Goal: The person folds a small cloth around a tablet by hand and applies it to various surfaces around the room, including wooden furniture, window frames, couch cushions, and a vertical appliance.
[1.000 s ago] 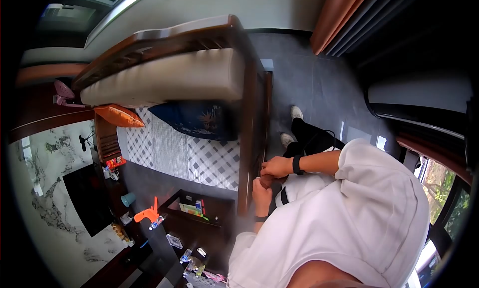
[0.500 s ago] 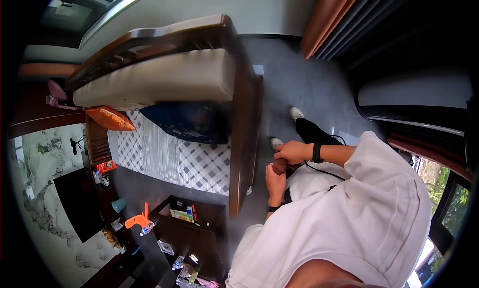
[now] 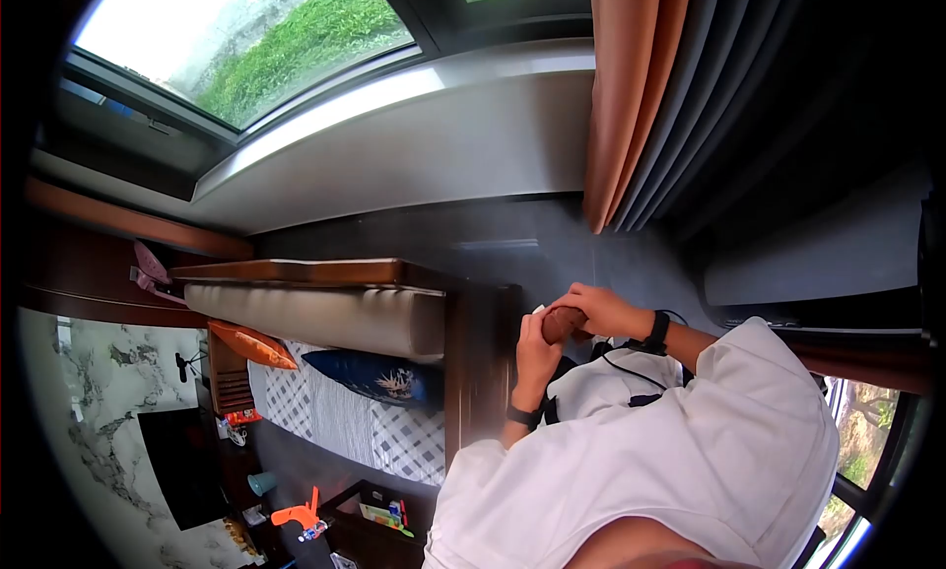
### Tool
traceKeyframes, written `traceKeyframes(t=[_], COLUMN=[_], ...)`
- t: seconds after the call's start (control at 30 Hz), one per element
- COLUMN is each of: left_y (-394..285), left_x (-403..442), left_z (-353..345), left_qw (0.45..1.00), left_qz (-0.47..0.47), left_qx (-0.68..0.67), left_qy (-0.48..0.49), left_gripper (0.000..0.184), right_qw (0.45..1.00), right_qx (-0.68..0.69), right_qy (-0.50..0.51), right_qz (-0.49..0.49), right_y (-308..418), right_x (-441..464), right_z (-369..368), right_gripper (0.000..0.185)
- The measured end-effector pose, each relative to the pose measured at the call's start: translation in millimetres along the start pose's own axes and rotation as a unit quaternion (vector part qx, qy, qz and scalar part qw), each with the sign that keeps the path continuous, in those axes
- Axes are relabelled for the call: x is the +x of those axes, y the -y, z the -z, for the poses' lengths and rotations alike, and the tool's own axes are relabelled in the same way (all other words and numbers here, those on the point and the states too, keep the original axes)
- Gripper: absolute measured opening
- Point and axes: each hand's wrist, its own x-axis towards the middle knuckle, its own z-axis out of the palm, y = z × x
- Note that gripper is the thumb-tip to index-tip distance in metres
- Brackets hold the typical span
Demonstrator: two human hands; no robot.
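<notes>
A smooth, brown, rounded object (image 3: 564,325) is held between my two hands in front of my waist; its exact kind is unclear. My left hand (image 3: 537,350) wraps its fingers around the near left side. Over the top and right side, my right hand (image 3: 603,311) curls its fingers onto the same object. A small white bit shows at my left fingertips, too small to name. Both wrists wear dark bands, and a black cord (image 3: 631,374) loops below my right wrist.
To the left stands a wooden-framed sofa (image 3: 315,313) with orange (image 3: 254,344) and dark blue cushions (image 3: 379,377). A low table (image 3: 345,505) holds an orange toy gun (image 3: 301,515). Curtains (image 3: 631,106) hang ahead, beside a wall and window (image 3: 305,62).
My view has tilted up and shifted, so more window and curtain show and the sofa sits lower. Both hands still hold the brown object, which shows more clearly.
</notes>
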Motion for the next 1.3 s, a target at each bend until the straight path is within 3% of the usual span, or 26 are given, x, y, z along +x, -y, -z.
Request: traceKeyframes(t=[0.17, 0.5, 0.63, 0.9, 0.93, 1.0, 1.07, 1.17, 1.3], left_y=[-51, -48, -40, 34, 40, 49, 40, 3, -28], left_x=[84, 317, 429, 579, 594, 618, 639, 657, 659], left_z=[9, 36, 46, 47, 39, 14, -3, -22, -40], left_qw=[0.993, 0.976, 0.969, 0.967, 0.968, 0.968, 0.968, 0.949, 0.933], left_qz=[-0.107, -0.217, -0.235, -0.229, -0.229, -0.225, -0.234, -0.302, -0.3], left_qx=[-0.023, 0.008, 0.033, 0.091, 0.089, 0.108, 0.086, 0.085, 0.131], left_qy=[0.04, -0.021, -0.066, -0.06, -0.051, -0.033, 0.017, 0.036, 0.151], left_gripper=[0.067, 0.054, 0.048, 0.044, 0.044, 0.043, 0.042, 0.04, 0.037], right_qw=[0.993, 0.958, 0.937, 0.921, 0.949, 0.928, 0.893, 0.878, 0.866], right_qx=[0.046, 0.037, -0.033, -0.13, 0.008, -0.112, -0.206, -0.205, -0.216], right_qy=[-0.106, -0.277, -0.339, -0.367, -0.288, -0.344, -0.392, -0.396, -0.392], right_qz=[-0.004, 0.065, 0.075, 0.009, -0.128, -0.091, -0.081, -0.175, -0.222], right_y=[-30, -43, -60, -133, -114, -147, -161, -175, -178], right_x=[35, 204, 305, 454, 455, 465, 463, 447, 413], right_z=[53, 154, 197, 210, 225, 229, 242, 272, 286], right_gripper=[0.055, 0.06, 0.057, 0.049, 0.044, 0.042, 0.042, 0.043, 0.044])
